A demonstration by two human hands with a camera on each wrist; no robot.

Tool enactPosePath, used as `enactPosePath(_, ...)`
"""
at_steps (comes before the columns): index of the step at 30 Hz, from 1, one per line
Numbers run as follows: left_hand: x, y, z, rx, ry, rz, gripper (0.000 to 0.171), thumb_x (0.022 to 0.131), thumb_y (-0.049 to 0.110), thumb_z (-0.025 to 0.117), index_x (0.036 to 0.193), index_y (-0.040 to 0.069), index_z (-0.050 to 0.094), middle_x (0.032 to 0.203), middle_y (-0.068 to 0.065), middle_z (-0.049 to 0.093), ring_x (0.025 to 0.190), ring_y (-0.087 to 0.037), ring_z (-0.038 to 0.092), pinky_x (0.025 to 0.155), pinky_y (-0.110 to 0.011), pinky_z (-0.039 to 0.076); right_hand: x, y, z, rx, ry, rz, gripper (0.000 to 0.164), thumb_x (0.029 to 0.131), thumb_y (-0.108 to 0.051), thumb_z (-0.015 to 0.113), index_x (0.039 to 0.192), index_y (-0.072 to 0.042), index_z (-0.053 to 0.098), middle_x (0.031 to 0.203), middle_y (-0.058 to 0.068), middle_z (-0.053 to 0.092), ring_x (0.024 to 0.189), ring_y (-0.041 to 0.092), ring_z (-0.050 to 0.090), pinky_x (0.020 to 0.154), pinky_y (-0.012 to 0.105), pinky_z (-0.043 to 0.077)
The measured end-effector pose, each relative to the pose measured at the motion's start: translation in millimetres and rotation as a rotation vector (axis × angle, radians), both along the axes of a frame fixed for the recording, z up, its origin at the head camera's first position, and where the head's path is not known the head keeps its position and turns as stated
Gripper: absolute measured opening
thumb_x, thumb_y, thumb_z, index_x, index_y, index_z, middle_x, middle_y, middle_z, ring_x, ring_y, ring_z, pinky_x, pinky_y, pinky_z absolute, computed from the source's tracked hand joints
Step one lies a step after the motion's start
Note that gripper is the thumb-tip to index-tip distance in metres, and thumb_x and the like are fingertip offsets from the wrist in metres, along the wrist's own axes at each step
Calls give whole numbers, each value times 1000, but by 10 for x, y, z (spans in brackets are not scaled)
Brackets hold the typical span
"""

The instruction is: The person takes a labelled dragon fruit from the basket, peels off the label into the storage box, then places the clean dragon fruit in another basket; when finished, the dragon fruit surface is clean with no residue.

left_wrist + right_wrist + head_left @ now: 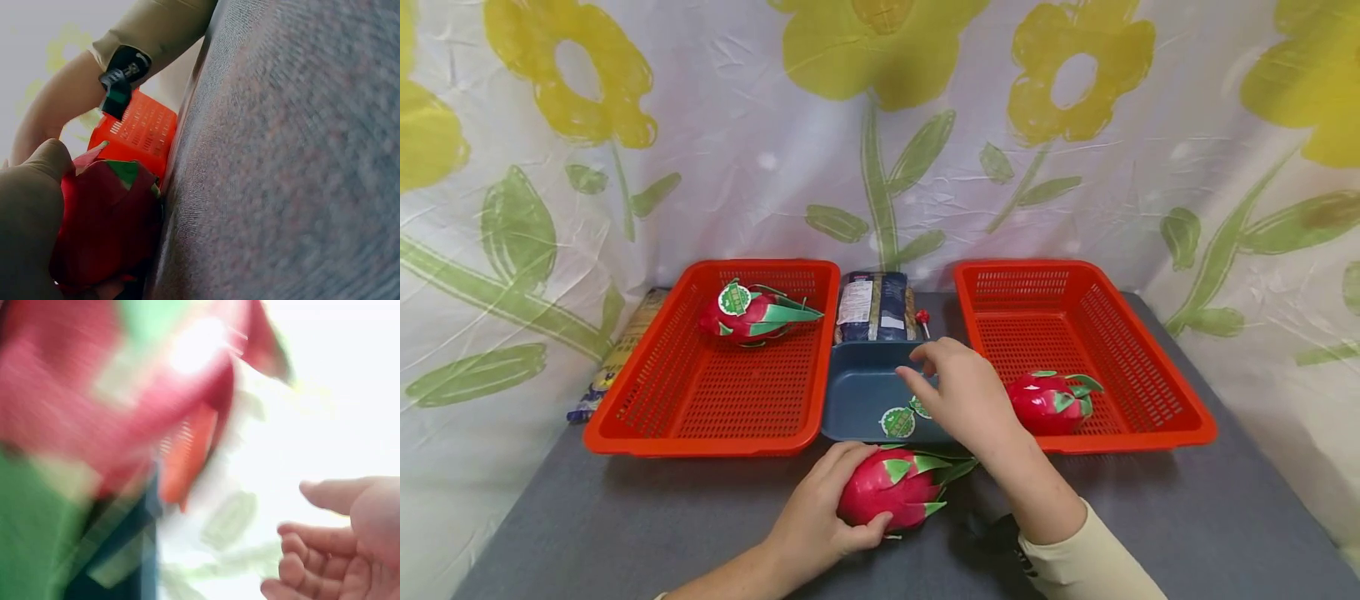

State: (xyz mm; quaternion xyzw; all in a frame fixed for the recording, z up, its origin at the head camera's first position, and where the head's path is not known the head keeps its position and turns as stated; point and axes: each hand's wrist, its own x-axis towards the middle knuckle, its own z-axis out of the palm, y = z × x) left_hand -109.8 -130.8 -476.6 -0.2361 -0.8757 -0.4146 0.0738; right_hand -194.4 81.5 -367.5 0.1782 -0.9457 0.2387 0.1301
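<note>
On the grey table, my left hand (820, 508) grips a pink dragon fruit (891, 492), its fingers over one end and thumb along the near side. In the left wrist view that dragon fruit (112, 219) rests against the table beside the thumb. My right hand (962, 392) hovers above the right part of a blue tray (861, 387), holding nothing. Its fingers (319, 540) are loosely bent and apart from the thumb in the right wrist view. Inside the tray lie a round green sticker (897, 422) and another sticker (921, 407), partly behind the right hand.
A left red basket (737, 417) holds a dragon fruit (752, 315) with a round green sticker. The right red basket (1120, 367) holds another dragon fruit (1051, 404). Behind the tray are a dark package (876, 307) and a red lollipop (922, 317). A yellow packet (625, 350) lies far left.
</note>
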Motion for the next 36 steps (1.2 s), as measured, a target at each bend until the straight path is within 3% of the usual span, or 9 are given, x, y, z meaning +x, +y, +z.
enactPosePath(5,17,-6,14,7,17,-17,69,76,35,90,137,31,59,131,11,53,114,-12,54,78,-28,57,33,269,192,-60,20,53,37,90,-38,79,114,-10,75,86,0,62,71,14,54,63,31,50)
enactPosePath(12,50,-11,58,-2,49,34,69,72,33,93,134,35,64,129,18,53,114,-8,53,76,-27,58,25,715,355,-197,6,34,28,96,-29,74,117,-11,74,88,-1,64,74,18,57,66,36,51)
enactPosePath(20,70,-17,116,49,-22,65,54,76,30,93,126,31,71,127,19,53,115,-9,54,77,-25,57,0,1272,450,-249,-20,-126,41,100,-43,64,127,-12,69,103,3,68,86,21,61,71,34,52)
enactPosePath(24,75,-20,142,72,-50,74,46,79,27,91,122,28,75,127,18,55,116,-9,53,77,-24,56,-25,1593,429,-244,-33,-205,47,103,-46,58,131,-9,66,109,8,68,93,24,60,75,36,48)
enactPosePath(30,76,-15,167,161,-63,41,42,80,19,90,120,20,78,122,19,59,111,-10,57,79,-26,58,-57,2096,313,-236,-102,-242,51,105,-42,55,139,-4,60,124,18,63,106,30,57,80,37,45)
enactPosePath(36,65,-22,195,252,-89,25,38,80,15,90,117,17,79,119,14,63,109,-15,59,78,-27,58,-25,2600,149,-241,-216,-308,55,105,-41,55,143,0,54,127,20,59,93,1,52,72,22,46)
